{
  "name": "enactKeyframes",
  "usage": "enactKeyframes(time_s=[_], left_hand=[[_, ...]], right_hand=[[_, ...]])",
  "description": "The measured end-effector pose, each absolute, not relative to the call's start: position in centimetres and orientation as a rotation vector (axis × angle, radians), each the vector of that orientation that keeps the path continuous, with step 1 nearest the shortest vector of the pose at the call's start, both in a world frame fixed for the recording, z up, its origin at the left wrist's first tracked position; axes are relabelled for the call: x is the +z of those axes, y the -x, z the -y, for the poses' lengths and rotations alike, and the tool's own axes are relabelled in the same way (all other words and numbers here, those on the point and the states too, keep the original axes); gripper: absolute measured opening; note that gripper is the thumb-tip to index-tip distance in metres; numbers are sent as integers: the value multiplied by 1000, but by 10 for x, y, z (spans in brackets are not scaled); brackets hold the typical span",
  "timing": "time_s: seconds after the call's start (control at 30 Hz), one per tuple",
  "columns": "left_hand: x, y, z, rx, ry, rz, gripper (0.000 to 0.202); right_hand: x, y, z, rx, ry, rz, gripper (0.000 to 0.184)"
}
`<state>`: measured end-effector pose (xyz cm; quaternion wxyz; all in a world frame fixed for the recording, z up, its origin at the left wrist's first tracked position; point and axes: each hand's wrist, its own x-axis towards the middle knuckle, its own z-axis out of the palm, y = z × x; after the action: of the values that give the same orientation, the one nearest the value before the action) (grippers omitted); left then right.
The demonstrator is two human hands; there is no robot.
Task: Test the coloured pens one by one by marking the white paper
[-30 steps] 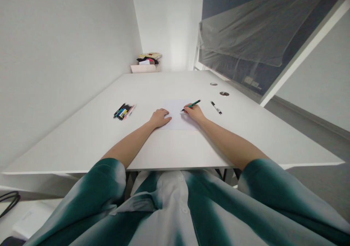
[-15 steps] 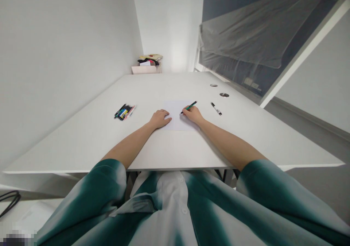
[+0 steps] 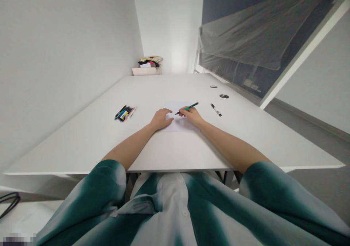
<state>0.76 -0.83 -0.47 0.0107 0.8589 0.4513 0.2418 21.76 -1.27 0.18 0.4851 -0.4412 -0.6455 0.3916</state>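
Observation:
A white sheet of paper (image 3: 177,126) lies flat on the table in front of me. My left hand (image 3: 161,119) rests on its left side, fingers stretched out and thumb apart. In my right hand (image 3: 193,115) is a green and black pen (image 3: 191,106), pinched between thumb and fingers. Its tip points left and down at the paper, close to my left fingertips. Whether the tip touches the paper is too small to tell, and no marks can be made out on the sheet.
Several coloured pens (image 3: 124,113) lie in a bunch on the left of the white table (image 3: 169,154). A single white and black pen (image 3: 216,110) lies right of the paper. Farther back are two round grommets (image 3: 224,96). A pale box (image 3: 144,71) with folded items stands at the far end.
My right hand and the pen have shifted slightly left, bringing the pen tip nearer my left hand. My left hand has moved very little, still flat on the sheet.

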Motion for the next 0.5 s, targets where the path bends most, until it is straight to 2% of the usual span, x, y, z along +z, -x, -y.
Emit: enactKeyframes(time_s=[0.17,0.5], left_hand=[[1,-17,14,795,-2709,-1316,24],[-2,-3,2,701,-2649,-1560,27]], right_hand=[[3,-207,18,1084,986,1573,26],[7,-231,4,1372,967,1127,27]])
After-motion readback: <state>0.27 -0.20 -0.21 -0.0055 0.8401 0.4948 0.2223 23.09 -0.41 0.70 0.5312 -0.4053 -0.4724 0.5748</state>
